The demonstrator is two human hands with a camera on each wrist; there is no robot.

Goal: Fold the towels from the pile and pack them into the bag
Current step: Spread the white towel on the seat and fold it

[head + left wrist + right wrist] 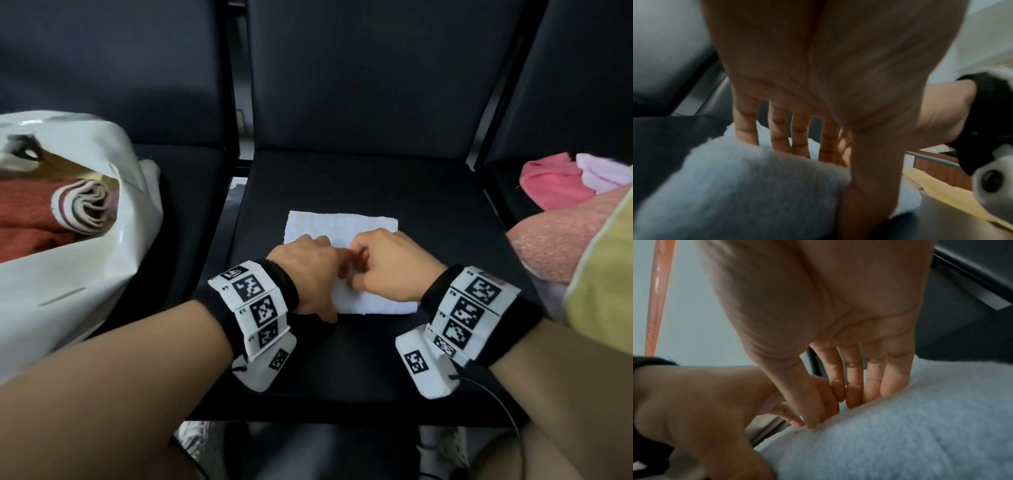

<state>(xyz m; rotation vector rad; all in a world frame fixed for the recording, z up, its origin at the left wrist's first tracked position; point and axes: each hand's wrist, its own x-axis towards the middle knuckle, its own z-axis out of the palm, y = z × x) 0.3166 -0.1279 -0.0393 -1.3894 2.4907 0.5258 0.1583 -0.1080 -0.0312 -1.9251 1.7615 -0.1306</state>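
The left hand (308,270) and right hand (387,267) are nearest, wrists banded in black with white coded tags, and both rest on the white towel (342,228) in the middle of the dark seat (342,359). The towel lies flat as a rectangle, its far half bare and its near half under the two hands, which meet at its centre line.

From the left wrist view the left fingers (778,128) reach straight down, slightly spread, with their tips on the white towel (735,178) and the thumb down along its near edge. From the right wrist view the right fingers (873,379) are held close together with their tips pressed into the white towel (900,434); the thumb and forefinger close on a raised ridge of the cloth, beside the left hand (694,402).

To the left, on the next seat, the white bag (102,274) stands open with an orange towel (24,212) and a striped rolled towel (85,205) inside. To the right lies the pile (561,233): pink, pale lilac, peach and yellow cloths heaped together.
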